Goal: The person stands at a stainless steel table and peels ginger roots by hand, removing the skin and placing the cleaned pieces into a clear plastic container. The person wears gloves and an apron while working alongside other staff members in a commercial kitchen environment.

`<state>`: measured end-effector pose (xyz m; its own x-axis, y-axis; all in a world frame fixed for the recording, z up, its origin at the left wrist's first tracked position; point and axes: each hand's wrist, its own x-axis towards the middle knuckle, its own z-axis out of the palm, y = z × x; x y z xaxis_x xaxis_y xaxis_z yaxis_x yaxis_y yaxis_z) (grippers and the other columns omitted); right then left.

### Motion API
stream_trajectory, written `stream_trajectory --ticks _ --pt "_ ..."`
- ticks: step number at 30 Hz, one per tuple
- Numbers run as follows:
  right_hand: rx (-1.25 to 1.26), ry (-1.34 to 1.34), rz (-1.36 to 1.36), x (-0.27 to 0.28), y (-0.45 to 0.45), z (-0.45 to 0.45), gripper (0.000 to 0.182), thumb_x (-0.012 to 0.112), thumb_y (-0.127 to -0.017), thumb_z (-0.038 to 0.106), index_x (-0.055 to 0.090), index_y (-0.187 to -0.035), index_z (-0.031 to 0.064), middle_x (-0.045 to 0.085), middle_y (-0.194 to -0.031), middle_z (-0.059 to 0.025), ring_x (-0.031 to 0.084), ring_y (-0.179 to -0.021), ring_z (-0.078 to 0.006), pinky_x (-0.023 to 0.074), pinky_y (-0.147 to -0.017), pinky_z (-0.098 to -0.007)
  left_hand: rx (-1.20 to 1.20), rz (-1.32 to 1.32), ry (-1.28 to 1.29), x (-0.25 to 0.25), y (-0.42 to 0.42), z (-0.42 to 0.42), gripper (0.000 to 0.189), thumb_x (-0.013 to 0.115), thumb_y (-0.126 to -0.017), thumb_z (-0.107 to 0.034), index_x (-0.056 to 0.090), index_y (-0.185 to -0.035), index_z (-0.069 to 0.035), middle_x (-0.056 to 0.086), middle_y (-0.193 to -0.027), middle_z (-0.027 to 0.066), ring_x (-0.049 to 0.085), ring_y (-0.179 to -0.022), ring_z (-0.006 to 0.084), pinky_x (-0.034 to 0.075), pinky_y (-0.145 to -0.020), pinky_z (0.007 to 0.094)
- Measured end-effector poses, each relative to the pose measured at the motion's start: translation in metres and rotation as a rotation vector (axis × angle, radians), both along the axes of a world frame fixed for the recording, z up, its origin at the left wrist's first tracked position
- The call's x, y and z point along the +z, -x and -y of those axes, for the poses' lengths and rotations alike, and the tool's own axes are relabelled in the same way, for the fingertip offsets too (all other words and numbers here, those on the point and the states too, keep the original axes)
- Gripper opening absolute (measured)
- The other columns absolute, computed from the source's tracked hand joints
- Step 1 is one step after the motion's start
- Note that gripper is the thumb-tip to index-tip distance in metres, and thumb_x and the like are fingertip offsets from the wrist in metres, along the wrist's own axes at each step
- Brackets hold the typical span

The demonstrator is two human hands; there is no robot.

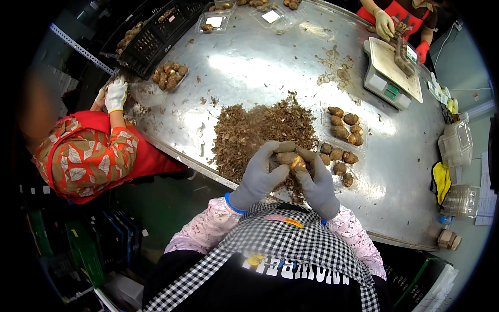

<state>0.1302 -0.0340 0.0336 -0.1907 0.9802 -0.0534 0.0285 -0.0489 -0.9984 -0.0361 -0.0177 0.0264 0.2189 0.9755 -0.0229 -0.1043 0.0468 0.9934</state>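
Both of my gloved hands are over the near edge of the metal table. A small brown taro corm with a pale orange patch is held between them. My left hand grips its left side, and my right hand has its fingers around the other side. Beneath and beyond them spreads a heap of dry brown peelings. To the right, a clear plastic tray carries several corms in two rows. Closer to me, more corms lie in a second clear tray.
At left, a co-worker's white-gloved hand works beside a black crate and a filled tray of corms. Another co-worker's gloved hand is over a digital scale. Stacked plastic containers stand right.
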Motion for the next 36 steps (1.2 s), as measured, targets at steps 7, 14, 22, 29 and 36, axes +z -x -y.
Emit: stream_trajectory --ticks 7,14,22,29,36 --pt "-0.015 -0.194 0.086 -0.007 0.003 0.007 0.042 0.066 -0.087 0.008 0.051 -0.124 -0.0069 0.064 -0.106 -0.0137 0.062 -0.091 -0.0136 0.0518 -0.078 -0.0258 0.031 0.287 0.194 -0.002 -0.004 -0.003 0.028 0.051 -0.091 -0.006 0.057 -0.117 0.004 0.061 -0.109 0.0101 0.058 -0.101 0.0138 0.047 -0.090 0.0276" --pt "-0.091 0.105 -0.003 0.003 -0.001 -0.004 0.042 0.063 -0.088 0.009 0.050 -0.125 -0.0064 0.063 -0.110 -0.0158 0.062 -0.100 -0.0168 0.0511 -0.085 -0.0277 -0.061 0.129 0.206 0.008 0.003 0.002 0.043 0.053 -0.090 -0.008 0.049 -0.131 0.003 0.058 -0.118 0.0106 0.055 -0.108 0.0149 0.044 -0.095 0.0284" --pt "-0.075 -0.154 0.052 -0.015 0.003 0.009 0.047 0.064 -0.088 0.009 0.048 -0.129 -0.0068 0.061 -0.117 -0.0177 0.060 -0.105 -0.0194 0.0492 -0.090 -0.0297 -0.019 0.191 0.162 0.005 -0.001 0.004 0.044 0.057 -0.085 -0.010 0.052 -0.126 0.003 0.056 -0.118 0.0097 0.054 -0.109 0.0147 0.043 -0.096 0.0284" --pt "-0.062 -0.232 0.057 -0.028 -0.004 0.008 0.048 0.066 -0.086 0.008 0.048 -0.127 -0.0074 0.061 -0.117 -0.0179 0.061 -0.106 -0.0203 0.0485 -0.091 -0.0300 -0.088 0.418 0.299 0.000 -0.004 0.008 0.048 0.056 -0.086 -0.010 0.046 -0.132 0.001 0.054 -0.121 0.0099 0.053 -0.110 0.0148 0.042 -0.097 0.0293" --pt "-0.057 -0.272 0.009 -0.027 -0.009 0.007 0.049 0.070 -0.083 0.009 0.050 -0.126 -0.0045 0.062 -0.114 -0.0160 0.061 -0.104 -0.0220 0.0491 -0.089 -0.0308 -0.224 0.005 0.170 0.021 0.010 0.004 0.050 0.055 -0.086 -0.005 0.043 -0.134 0.003 0.051 -0.126 0.0118 0.053 -0.112 0.0161 0.044 -0.096 0.0291"
